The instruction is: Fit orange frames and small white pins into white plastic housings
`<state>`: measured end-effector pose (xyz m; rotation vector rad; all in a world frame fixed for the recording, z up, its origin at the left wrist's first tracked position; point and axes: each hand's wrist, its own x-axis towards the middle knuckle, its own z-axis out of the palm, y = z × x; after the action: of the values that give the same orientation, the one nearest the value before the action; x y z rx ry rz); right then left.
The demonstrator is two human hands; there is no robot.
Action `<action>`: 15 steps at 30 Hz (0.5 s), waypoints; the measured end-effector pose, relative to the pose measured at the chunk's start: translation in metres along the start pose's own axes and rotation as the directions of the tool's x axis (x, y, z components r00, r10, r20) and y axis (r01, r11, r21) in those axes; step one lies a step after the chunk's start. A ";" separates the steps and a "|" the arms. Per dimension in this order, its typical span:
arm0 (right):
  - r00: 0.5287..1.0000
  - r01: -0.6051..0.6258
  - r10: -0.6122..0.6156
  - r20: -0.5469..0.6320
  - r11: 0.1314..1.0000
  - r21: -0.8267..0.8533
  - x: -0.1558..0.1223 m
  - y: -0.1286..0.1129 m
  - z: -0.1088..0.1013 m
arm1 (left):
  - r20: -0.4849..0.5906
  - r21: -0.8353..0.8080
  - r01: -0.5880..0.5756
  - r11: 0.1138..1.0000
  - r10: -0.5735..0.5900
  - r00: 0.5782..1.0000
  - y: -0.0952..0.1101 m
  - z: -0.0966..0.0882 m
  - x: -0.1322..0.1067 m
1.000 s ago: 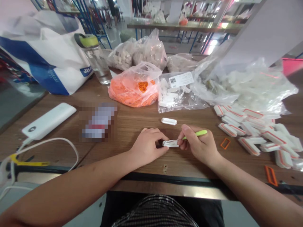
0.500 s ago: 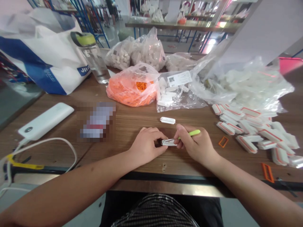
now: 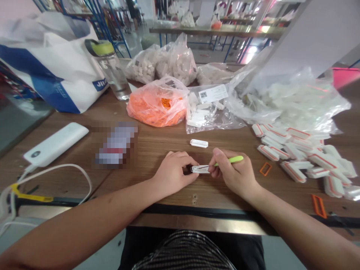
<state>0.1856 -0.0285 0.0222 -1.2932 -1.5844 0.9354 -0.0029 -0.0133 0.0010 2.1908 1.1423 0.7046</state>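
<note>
My left hand (image 3: 177, 169) pinches the left end of a small white plastic casing (image 3: 203, 169), which lies near the table's front edge with a row of tiny marks along it. Between the fingers of my right hand (image 3: 230, 167) is a thin pointed tool with a lime-green handle (image 3: 235, 159). Its slim dark shaft reaches left over the casing, the tip near the left end; whether it touches cannot be made out. Just beyond lies a second white casing (image 3: 199, 143). Right of my right hand is a small orange frame (image 3: 265, 169).
White pieces with orange edging (image 3: 298, 150) are heaped at the right, near more orange frames (image 3: 318, 206). Behind stand a bag of orange parts (image 3: 152, 108) and a labelled clear bag (image 3: 213, 120). At left are a power bank (image 3: 57, 144), a blurred-out object (image 3: 115, 144) and a bottle (image 3: 112, 75).
My right hand has shifted slightly to the right with the green-handled tool, showing more of the casing. The left hand stays in place on the casing.
</note>
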 end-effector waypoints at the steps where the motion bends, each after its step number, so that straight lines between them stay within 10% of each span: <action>1: 1.000 -0.004 0.004 0.001 1.000 0.007 0.000 0.000 0.000 | -0.002 0.002 -0.005 1.000 0.005 1.000 -0.001 0.000 0.000; 15: 0.999 -0.043 0.043 -0.017 0.998 0.047 -0.001 0.003 0.002 | 0.005 0.013 0.009 1.000 -0.009 1.000 0.001 0.000 0.000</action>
<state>0.1852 -0.0286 0.0188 -1.3042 -1.5177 0.9793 -0.0026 -0.0134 0.0019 2.1960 1.1564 0.6892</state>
